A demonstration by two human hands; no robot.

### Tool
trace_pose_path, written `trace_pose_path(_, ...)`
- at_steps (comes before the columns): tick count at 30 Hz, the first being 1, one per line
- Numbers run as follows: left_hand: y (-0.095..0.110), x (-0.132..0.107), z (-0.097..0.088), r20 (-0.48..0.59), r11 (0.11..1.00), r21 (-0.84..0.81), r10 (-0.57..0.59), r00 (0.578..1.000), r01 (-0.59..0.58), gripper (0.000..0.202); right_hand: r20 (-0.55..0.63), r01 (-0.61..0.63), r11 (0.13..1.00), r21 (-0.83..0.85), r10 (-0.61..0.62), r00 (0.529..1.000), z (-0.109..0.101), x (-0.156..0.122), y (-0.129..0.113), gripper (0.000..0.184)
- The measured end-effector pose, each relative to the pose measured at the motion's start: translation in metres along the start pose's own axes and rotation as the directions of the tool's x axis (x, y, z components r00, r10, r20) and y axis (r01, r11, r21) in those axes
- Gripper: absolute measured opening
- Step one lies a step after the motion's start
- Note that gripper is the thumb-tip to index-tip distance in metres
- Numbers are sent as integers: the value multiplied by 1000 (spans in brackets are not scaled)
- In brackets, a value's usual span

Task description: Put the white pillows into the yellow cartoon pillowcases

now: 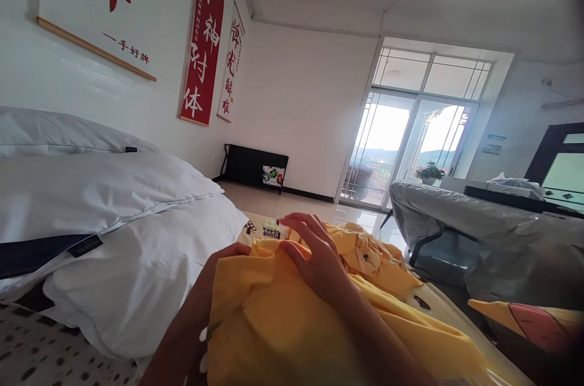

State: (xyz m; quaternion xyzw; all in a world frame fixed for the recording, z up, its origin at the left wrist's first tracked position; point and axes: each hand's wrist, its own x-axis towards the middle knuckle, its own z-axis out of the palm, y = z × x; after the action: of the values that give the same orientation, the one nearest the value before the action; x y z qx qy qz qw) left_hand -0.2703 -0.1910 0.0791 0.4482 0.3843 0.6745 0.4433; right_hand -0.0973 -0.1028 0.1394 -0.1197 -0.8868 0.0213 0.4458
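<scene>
A yellow cloth [274,301] is held up in front of me; I cannot tell if it is a pillowcase or a quilt cover. My left hand [230,250] is closed at its upper left edge, with most of the fingers hidden behind the folds. Over the top edge lies my right hand [314,252], its fingers stretched forward and its thumb apart, touching the cloth. More crumpled yellow fabric [365,252] lies just beyond and to the right, on a cream patterned sheet [429,301].
White pillows [150,215] are heaped on the left. A table under plastic wrap [456,209] stands right, with a potted plant [429,173]. A folded black table [250,167] leans by the far wall, near glass doors [406,142]. Scrolls [203,45] hang on the left wall.
</scene>
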Motion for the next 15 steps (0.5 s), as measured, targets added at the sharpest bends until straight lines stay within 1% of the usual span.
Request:
trace_pose_path(1, 2, -3, 1, 15, 1000, -3, 13, 1000, -13, 24, 34, -56, 998, -10, 56, 998, 0, 2, 4, 29)
trace_pose_path(2, 3, -7, 2, 33, 1000, -5, 28, 999, -27, 26, 117, -119, 993, 8, 117, 986, 1, 4, 8, 29)
trace_pose_path(4, 7, -13, 2, 44, 998, 12, 66, 997, -67, 28, 290, -257, 961, 104, 218, 932, 3, 6, 14, 21)
trace_pose_path(5, 8, -15, 1, 38, 996, 35, 76, 996, -78, 28, 343, -317, 935, 157, 249, 906, 4, 7, 16, 23)
trace_pose_path(6, 10, -17, -1, 33, 995, 58, 81, 996, -83, 28, 364, -361, 910, 205, 272, 891, 3, 7, 17, 27)
trace_pose_path(7, 11, -17, -2, 31, 993, 77, 83, 996, -85, 28, 357, -389, 888, 244, 290, 888, 1, 8, 18, 30)
trace_pose_path(9, 13, -17, -5, 12, 992, 97, 74, 997, -74, 28, 294, -384, 874, 299, 298, 908, -6, 9, 18, 32)
trace_pose_path(10, 13, -15, -6, -6, 993, 102, 62, 998, -61, 28, 235, -348, 885, 311, 283, 930, -12, 10, 19, 32)
trace_pose_path(12, 12, -13, -10, -69, 996, 89, 23, 997, -17, 27, 63, -247, 922, 298, 239, 969, -23, 13, 19, 33)
trace_pose_path(14, 8, -10, -15, -149, 998, 55, -11, 989, 19, 28, -90, -163, 946, 281, 195, 977, -31, 15, 20, 33)
trace_pose_path(15, 5, -9, -18, -176, 999, 39, -18, 984, 25, 31, -123, -154, 941, 300, 199, 972, -33, 16, 21, 33)
